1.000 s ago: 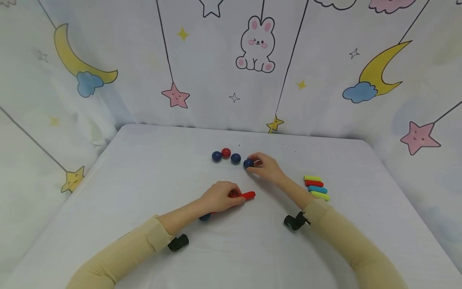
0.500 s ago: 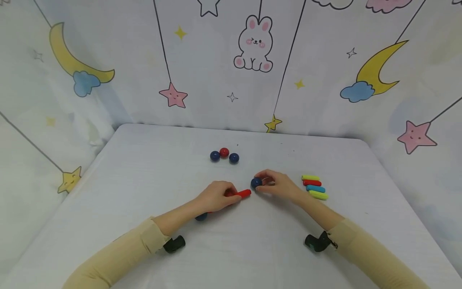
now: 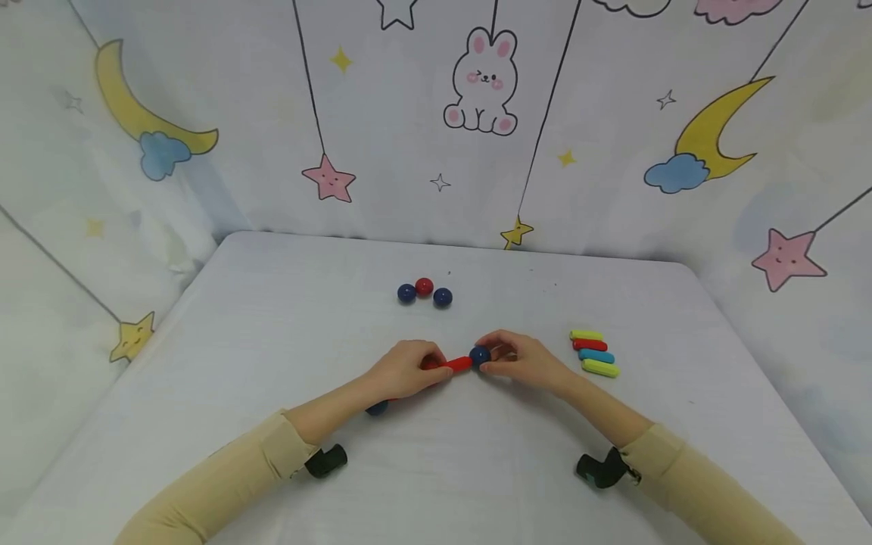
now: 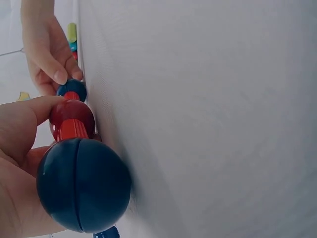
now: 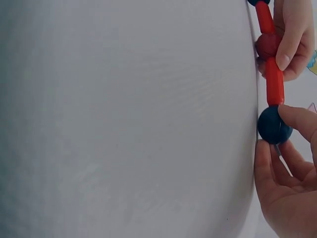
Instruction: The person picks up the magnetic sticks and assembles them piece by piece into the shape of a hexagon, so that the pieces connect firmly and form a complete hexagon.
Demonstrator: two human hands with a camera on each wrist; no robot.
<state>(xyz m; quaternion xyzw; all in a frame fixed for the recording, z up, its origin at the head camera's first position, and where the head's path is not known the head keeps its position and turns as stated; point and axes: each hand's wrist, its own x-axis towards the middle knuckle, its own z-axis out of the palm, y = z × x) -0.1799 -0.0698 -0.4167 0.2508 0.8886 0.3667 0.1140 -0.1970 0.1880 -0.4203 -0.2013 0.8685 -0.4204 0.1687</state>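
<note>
Two red rods and a red ball point(image 5: 267, 45) form a straight chain low over the white table. My left hand point(image 3: 407, 369) grips it around that red ball, thumb reaching the nearer rod point(image 5: 275, 85). A dark blue ball point(image 4: 84, 186) sits on the chain's left end, large in the left wrist view. My right hand point(image 3: 527, 365) pinches another dark blue ball point(image 3: 480, 356) between thumb and fingers. It touches the right rod's free end in the head and right wrist views; how deep the rod sits in it cannot be seen.
Two blue balls point(image 3: 406, 294) point(image 3: 443, 297) and a red ball point(image 3: 424, 287) lie together farther back. Several short rods, yellow-green point(image 3: 600, 368), blue point(image 3: 596, 356) and red point(image 3: 590, 345), are lined up right of my right hand. A patterned cloth hangs behind the table point(image 3: 306, 280).
My right hand has brought the blue ball from beside the loose balls down toward me, then left against the red rod's end. My left hand has stayed about where it was.
</note>
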